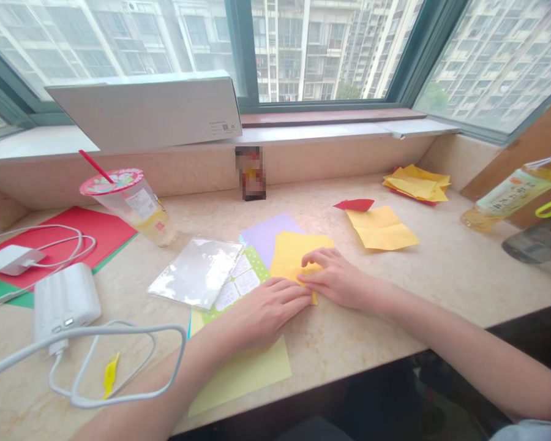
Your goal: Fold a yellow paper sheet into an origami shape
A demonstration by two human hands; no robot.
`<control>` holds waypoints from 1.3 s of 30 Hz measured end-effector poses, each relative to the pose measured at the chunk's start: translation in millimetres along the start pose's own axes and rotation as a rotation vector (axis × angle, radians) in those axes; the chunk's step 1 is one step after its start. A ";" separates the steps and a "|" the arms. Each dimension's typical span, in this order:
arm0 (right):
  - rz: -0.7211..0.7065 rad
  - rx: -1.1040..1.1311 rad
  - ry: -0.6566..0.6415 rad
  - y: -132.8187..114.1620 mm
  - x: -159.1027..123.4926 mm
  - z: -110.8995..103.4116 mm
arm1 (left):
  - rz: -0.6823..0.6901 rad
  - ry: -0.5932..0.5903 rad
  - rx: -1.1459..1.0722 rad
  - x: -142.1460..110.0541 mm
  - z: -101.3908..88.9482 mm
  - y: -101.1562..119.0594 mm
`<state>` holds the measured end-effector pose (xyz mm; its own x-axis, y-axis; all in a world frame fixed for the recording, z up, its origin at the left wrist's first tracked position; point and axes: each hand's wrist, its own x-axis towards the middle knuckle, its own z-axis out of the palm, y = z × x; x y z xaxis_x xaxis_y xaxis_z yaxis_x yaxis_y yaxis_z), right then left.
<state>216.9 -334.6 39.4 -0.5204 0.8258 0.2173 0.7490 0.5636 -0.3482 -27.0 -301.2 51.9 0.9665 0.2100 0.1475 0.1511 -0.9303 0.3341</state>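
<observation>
A golden-yellow sheet of paper (294, 248) lies in front of me, partly under both hands. My left hand (278, 306) rests palm down on its near end, fingers together and pressing the paper; the thumb is hidden. From the right, my right hand (337, 278) has its fingers curled and closed on the same paper, close to my left fingertips. A purple sheet (266, 233) shows behind it. Beneath my left hand are a pale yellow sheet (252, 370) and a green dotted sheet (259, 264). A clear plastic packet (195, 269) overlaps the green sheet.
Creased yellow paper (383, 229), a red paper piece (354, 204) and a pile of yellow papers (417, 182) lie right. A bottle (509, 190) stands beyond. Left are a drink cup (135, 205), a power bank (67, 300) with looping cables and red paper (82, 229).
</observation>
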 end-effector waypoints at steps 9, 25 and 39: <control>0.065 -0.182 -0.066 -35.0 -7.8 0.6 | -0.063 0.129 0.034 2.8 -1.3 -9.7; -0.030 -0.066 0.040 -14.2 7.3 10.5 | -0.262 0.136 0.256 3.6 3.7 -10.1; 0.512 0.365 0.171 -16.7 5.3 18.9 | -0.284 0.213 0.150 12.3 16.7 -30.5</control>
<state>193.9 -340.0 29.1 -0.0391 0.9965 0.0735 0.6819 0.0804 -0.7270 -16.2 -275.3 28.0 0.8194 0.5087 0.2643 0.4506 -0.8565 0.2517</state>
